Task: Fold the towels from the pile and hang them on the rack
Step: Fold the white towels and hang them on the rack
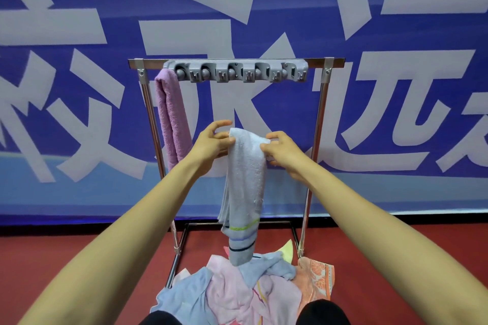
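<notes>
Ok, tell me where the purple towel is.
Head view, left side: the purple towel hangs at the left end of the rack, beside the grey hook strip.

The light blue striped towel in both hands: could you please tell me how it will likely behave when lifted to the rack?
Probably floppy: the light blue striped towel hangs limp below where the left hand and right hand pinch its top. Likely light, as a pinch alone seems to hold it. Its rough terry should grip the rack.
</notes>
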{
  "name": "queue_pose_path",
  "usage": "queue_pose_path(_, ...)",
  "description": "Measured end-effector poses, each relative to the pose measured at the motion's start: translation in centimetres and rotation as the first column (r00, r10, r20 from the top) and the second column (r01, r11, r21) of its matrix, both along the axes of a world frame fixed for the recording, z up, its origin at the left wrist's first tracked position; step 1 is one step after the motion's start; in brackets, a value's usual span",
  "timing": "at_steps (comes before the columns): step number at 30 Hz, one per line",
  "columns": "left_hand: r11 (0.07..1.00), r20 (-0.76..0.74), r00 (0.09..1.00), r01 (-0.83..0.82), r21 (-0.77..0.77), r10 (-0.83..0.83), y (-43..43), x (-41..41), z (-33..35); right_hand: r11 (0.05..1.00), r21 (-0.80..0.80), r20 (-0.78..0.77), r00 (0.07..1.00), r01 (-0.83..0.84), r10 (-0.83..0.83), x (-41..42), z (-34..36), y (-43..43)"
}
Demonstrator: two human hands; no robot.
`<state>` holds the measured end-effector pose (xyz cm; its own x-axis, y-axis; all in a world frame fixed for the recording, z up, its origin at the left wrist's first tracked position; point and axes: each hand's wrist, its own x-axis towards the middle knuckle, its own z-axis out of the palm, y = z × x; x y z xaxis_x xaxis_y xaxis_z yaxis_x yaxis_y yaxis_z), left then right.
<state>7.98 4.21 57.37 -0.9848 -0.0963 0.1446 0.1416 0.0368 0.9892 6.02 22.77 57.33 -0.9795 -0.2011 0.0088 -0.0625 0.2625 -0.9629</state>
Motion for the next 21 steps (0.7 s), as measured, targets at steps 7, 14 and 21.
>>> queue_pose_path(7,0.999,-0.010,0.999,0.036,-0.025,-0.036,0.1,-0.4,-0.9,0.985,0.163,-0.008,0.999,0.052,-0.051,-0.8,0.6,0.4)
queue_pose_path(14,0.993,0.004,0.998,-0.055,0.102,0.055,1.0,-0.4,-1.0,0.987,0.124,-0.050,0.994,0.100,-0.095,-0.2,0.5,0.9)
queue_pose_path(21,0.984,0.189,0.981,-0.020,-0.177,0.054,-0.2,-0.6,-0.9,0.993,0.027,-0.107,0.988,0.112,-0.109,-0.5,0.1,0.4)
